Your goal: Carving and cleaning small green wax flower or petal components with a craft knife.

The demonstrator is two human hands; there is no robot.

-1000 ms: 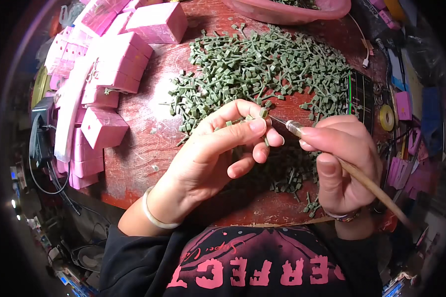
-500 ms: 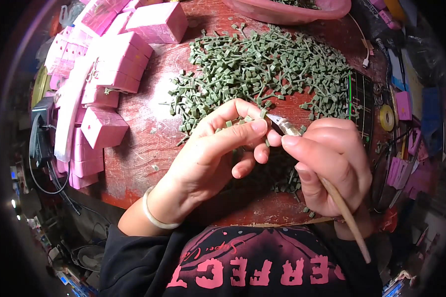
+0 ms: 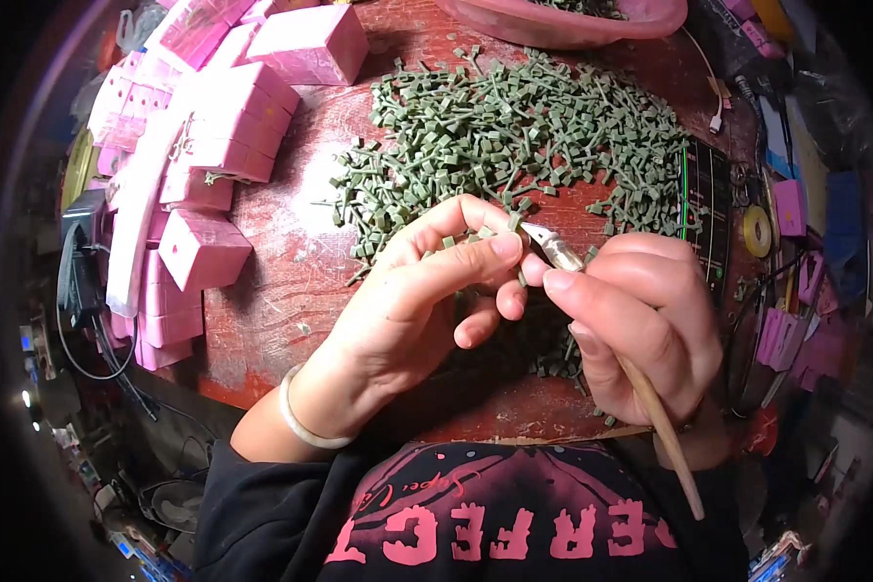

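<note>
Small green wax-like pieces, each with a stem and square tab, are pinched in my left hand (image 3: 398,301), with one tab (image 3: 516,222) standing at the thumb and forefinger. My right hand (image 3: 650,330) grips a craft knife (image 3: 565,254) by its long wooden handle (image 3: 671,446). The blade tip meets or nearly meets that tab; exact contact is hard to tell. Behind and beneath both hands lies a wide heap of similar green pieces (image 3: 533,116) on a worn red tabletop (image 3: 247,344).
Pink blocks (image 3: 233,136) are stacked at the left, beside a black power strip (image 3: 82,262) with cables. A pink basin (image 3: 563,29) holds more pieces at the back. On the right are a dark panel (image 3: 703,194), yellow tape roll (image 3: 757,231), cables and pink pieces (image 3: 781,339).
From a second ago, my right hand has shifted left and turned, bringing the handle steeper and the blade closer to the held piece. My left hand has barely moved.
</note>
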